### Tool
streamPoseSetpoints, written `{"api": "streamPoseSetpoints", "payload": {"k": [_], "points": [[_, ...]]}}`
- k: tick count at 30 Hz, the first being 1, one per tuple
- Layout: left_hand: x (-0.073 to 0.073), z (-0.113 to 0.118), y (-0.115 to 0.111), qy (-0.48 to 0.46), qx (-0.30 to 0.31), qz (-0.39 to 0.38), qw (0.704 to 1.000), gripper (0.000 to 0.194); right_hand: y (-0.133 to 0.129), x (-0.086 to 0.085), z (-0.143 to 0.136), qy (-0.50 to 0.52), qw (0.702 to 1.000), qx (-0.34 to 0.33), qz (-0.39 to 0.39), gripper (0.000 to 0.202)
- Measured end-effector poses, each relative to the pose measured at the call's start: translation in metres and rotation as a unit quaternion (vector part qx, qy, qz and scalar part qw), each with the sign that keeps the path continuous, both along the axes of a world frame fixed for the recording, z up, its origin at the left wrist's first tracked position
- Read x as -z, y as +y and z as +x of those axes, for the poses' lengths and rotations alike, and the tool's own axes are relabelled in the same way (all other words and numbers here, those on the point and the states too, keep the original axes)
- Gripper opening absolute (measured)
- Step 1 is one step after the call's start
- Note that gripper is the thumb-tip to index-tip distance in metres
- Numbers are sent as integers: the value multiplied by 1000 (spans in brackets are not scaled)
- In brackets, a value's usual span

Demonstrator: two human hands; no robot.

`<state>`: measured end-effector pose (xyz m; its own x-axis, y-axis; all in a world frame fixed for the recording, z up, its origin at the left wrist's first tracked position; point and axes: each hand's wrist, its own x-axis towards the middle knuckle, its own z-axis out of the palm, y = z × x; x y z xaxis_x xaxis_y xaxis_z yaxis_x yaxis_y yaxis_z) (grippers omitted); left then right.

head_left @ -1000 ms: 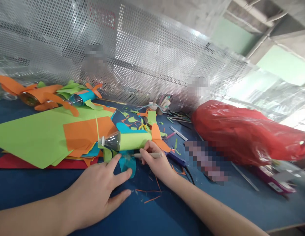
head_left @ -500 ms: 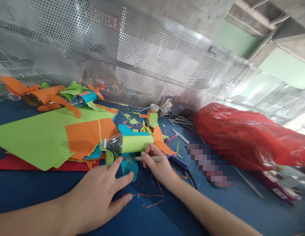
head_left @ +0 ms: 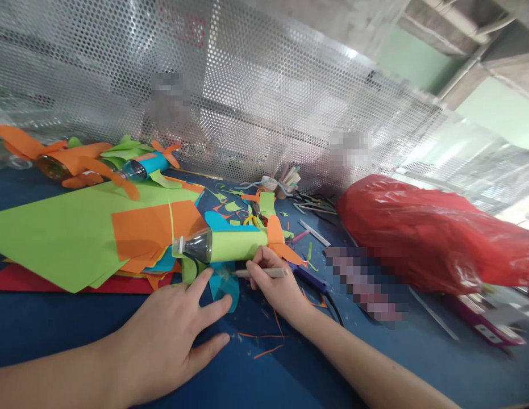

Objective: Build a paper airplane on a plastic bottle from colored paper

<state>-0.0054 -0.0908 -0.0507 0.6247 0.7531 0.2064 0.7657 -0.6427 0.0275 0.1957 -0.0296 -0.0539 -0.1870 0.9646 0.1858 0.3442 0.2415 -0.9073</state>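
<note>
My left hand (head_left: pixel 179 324) lies with its fingers spread, fingertips on the blue paper wing (head_left: pixel 225 291) of a plastic bottle. Wrapped in light green paper, the bottle (head_left: pixel 238 244) lies on its side, its clear neck pointing left. A second blue wing (head_left: pixel 230 224) sticks out on its far side, and orange paper fins (head_left: pixel 278 236) are at its right end. My right hand (head_left: pixel 270 278) is closed around a pale pen (head_left: pixel 268 273), whose tip points left at the near blue wing. Its fingertips are just below the bottle.
Green paper sheets (head_left: pixel 63 230) and an orange sheet (head_left: pixel 140 230) lie left. Decorated bottles, including a blue one (head_left: pixel 150 165), stand behind them. A purple glue gun (head_left: pixel 311 279), scissors (head_left: pixel 258 211), paper scraps and a large red bag (head_left: pixel 417 233) are to the right.
The view has shifted slightly. Both hands keep nearly the same pose, with the pen still in my right hand and my left fingertips still on the blue wing.
</note>
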Motion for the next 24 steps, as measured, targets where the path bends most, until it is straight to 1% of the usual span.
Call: {"api": "streamPoseSetpoints", "payload": {"k": [17,24], "points": [[3,-2,1,-3,4,6,1000,40,-1,-1,0,-2,1000,6,-3,20],[0,-1,0,-5,3,2,1000,39,1,1,0,-5,1000,9,3,20]]}}
